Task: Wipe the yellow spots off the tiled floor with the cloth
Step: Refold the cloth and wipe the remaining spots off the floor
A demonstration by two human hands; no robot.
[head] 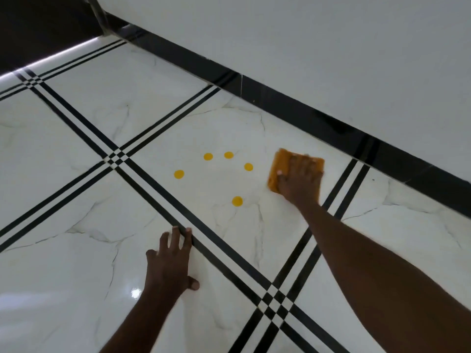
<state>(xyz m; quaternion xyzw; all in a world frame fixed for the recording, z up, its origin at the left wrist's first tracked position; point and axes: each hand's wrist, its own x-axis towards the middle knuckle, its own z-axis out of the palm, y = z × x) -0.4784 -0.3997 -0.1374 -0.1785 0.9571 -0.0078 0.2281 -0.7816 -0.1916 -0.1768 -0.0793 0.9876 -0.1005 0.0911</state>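
Observation:
Several round yellow spots lie on one white marble tile [229, 118]: the nearest spot [237, 201], the left spot [179, 174], and others at the back [208, 156]. An orange cloth [276, 165] lies flat on the same tile, to the right of the spots. My right hand [300, 178] presses flat on the cloth with straight fingers and hides most of it. My left hand [172, 261] rests flat on the floor in front of the spots, fingers spread, fingertips touching a black tile stripe.
Black double stripes [163, 174] cross the floor between tiles. A black skirting [305, 115] runs diagonally along the white wall [331, 47] right behind the cloth. A dark opening [38, 29] lies at the top left.

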